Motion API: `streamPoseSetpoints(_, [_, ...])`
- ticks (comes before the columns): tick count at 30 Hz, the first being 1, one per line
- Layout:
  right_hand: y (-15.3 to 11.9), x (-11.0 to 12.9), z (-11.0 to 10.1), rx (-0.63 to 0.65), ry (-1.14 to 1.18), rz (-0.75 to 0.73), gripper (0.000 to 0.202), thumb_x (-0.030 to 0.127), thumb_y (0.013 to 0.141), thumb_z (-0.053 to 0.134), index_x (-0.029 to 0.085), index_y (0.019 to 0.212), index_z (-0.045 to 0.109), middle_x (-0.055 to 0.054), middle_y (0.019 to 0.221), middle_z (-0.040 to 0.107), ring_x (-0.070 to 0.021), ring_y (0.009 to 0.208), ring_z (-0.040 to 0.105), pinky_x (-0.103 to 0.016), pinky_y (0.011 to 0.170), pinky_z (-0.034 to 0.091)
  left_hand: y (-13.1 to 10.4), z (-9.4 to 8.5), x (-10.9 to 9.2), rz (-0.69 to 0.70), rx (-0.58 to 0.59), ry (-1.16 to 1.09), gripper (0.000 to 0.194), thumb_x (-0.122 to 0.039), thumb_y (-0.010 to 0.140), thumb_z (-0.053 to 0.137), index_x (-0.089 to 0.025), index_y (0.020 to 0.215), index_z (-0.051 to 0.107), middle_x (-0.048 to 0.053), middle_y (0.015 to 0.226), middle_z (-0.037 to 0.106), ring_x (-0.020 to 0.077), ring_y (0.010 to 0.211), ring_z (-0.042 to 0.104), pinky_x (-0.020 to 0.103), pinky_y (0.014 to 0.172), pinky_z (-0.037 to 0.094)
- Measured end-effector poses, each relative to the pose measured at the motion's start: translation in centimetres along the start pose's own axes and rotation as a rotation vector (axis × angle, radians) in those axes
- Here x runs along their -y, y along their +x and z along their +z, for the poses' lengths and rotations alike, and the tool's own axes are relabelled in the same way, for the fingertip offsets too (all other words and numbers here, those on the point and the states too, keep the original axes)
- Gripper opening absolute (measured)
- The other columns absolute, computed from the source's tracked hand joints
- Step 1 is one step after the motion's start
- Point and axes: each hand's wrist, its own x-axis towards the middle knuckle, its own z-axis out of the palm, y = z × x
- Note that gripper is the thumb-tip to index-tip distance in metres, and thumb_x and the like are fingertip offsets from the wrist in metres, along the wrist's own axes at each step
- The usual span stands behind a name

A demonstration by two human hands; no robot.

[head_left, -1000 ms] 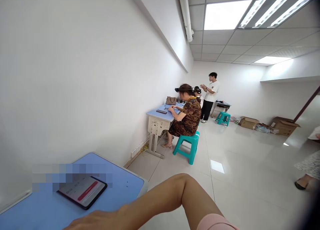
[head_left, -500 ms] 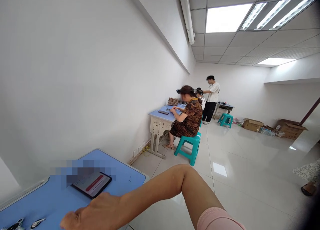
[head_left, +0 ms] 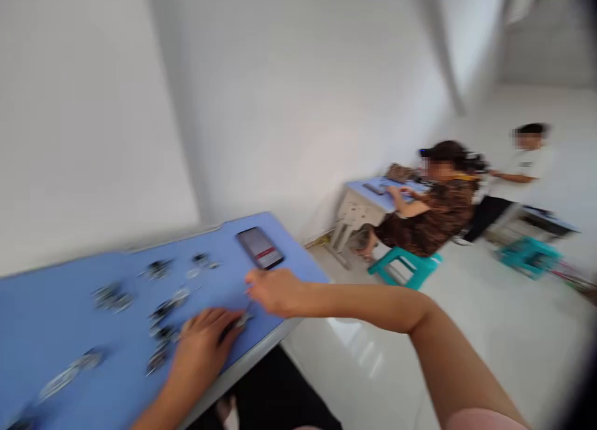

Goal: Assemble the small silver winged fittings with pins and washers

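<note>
On the blue tabletop (head_left: 224,296), near its front edge, rests my left hand (head_left: 205,340). Its thumb and fingers close on a small shiny metal part (head_left: 243,319), blurred by motion. Just above and to the right is my right hand (head_left: 277,293), its fingers curled closed. A thin dark line shows below those fingers, too smeared to name. Beyond my right hand lies a phone (head_left: 260,248) with its screen lit. Left of my hands are several small black and silver parts, among them one cluster (head_left: 163,308) and another pile (head_left: 112,297).
A wall (head_left: 116,137) runs behind the table. To the right, a person (head_left: 448,200) sits on a green stool (head_left: 405,267) at another blue desk (head_left: 368,190). Farther back stands a person in white (head_left: 527,159), near a second green stool (head_left: 529,256).
The view has swung left and down, bringing my left hand and the small parts into sight. My right hand now appears beside my left hand, below the phone.
</note>
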Motion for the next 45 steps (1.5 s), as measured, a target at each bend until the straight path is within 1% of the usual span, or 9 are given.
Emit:
streamPoseSetpoints(5, [1.3,-0.6,-0.2,0.045,0.191,-0.08,0.022,0.012,0.088,0.056,0.02,0.108,0.058,-0.005,0.092,0.071,-0.0187,0.077,0.066,-0.029,0.068,0.048,0.5,0.0,0.3,-0.114,0.03,-0.005,0.02,-0.023,0.092,0.058,-0.023,0.106,0.073,0.006,0.096,0.072,0.0257,0.095,0.062,0.042,0.085,0.044])
streamPoseSetpoints(10, [1.3,-0.5,-0.9,0.107,0.45,0.018,0.006,0.017,0.079,0.064,0.02,0.083,0.067,0.0,0.078,0.067,-0.0148,0.071,0.061,-0.026,0.063,0.046,0.6,-0.1,0.3,-0.13,0.044,-0.034,0.019,-0.02,0.091,0.063,-0.024,0.107,0.073,0.006,0.095,0.072,0.0242,0.096,0.06,0.041,0.086,0.042])
streamPoseSetpoints(13, [1.4,-1.0,-1.4,0.186,0.539,0.071,0.009,0.02,0.079,0.065,0.02,0.083,0.072,0.0,0.074,0.068,-0.015,0.069,0.06,-0.026,0.063,0.047,0.5,-0.1,0.3,-0.139,0.049,-0.056,0.018,-0.02,0.091,0.064,-0.025,0.107,0.073,0.005,0.094,0.072,0.0242,0.096,0.06,0.041,0.087,0.042])
streamPoseSetpoints(19, [1.4,-1.4,-2.9,0.42,0.418,-0.152,0.022,0.022,0.091,0.056,0.022,0.103,0.074,-0.004,0.098,0.073,-0.0174,0.088,0.065,-0.028,0.075,0.051,0.7,-0.1,0.6,-0.162,0.055,-0.097,0.021,-0.017,0.09,0.065,-0.024,0.108,0.073,0.005,0.094,0.072,0.0241,0.095,0.059,0.04,0.086,0.04])
streamPoseSetpoints(23, [1.1,-0.9,-2.1,0.281,0.277,-0.217,0.024,0.028,0.099,0.05,0.022,0.112,0.07,-0.007,0.106,0.067,-0.0174,0.088,0.064,-0.031,0.078,0.051,0.6,0.1,0.7,-0.157,0.035,-0.092,0.021,-0.016,0.09,0.066,-0.025,0.107,0.073,0.004,0.095,0.071,0.0238,0.095,0.059,0.038,0.085,0.039])
streamPoseSetpoints(27, [1.3,-0.6,-1.1,0.11,0.105,-0.15,0.025,0.021,0.098,0.051,0.02,0.117,0.066,-0.008,0.103,0.066,-0.0178,0.082,0.062,-0.033,0.076,0.05,0.5,0.2,0.8,-0.15,0.015,-0.09,0.021,-0.017,0.089,0.07,-0.025,0.108,0.073,0.003,0.095,0.071,0.023,0.094,0.058,0.037,0.084,0.038])
streamPoseSetpoints(34, [2.0,-1.1,-1.6,0.126,0.396,-0.096,0.018,0.016,0.084,0.061,0.019,0.099,0.07,-0.004,0.096,0.072,-0.015,0.082,0.064,-0.028,0.073,0.052,0.7,0.0,0.7,-0.169,0.041,-0.093,0.021,-0.016,0.088,0.071,-0.024,0.107,0.073,0.003,0.095,0.072,0.023,0.094,0.058,0.037,0.084,0.038])
streamPoseSetpoints(39, [2.0,-1.0,-1.5,0.135,0.496,-0.086,0.022,0.014,0.084,0.055,0.02,0.096,0.072,-0.003,0.097,0.074,-0.015,0.084,0.065,-0.028,0.072,0.052,0.8,-0.1,0.6,-0.179,0.046,-0.092,0.021,-0.016,0.087,0.071,-0.025,0.106,0.073,0.003,0.095,0.072,0.0231,0.094,0.058,0.038,0.083,0.038])
streamPoseSetpoints(45, [1.8,-1.2,-0.7,-0.044,0.421,-0.143,0.017,0.026,0.091,0.058,0.02,0.095,0.073,-0.005,0.088,0.07,-0.0163,0.079,0.062,-0.031,0.071,0.05,0.7,-0.1,0.7,-0.167,0.04,-0.091,0.02,-0.017,0.088,0.07,-0.025,0.107,0.073,0.003,0.094,0.072,0.0233,0.094,0.058,0.038,0.084,0.038])
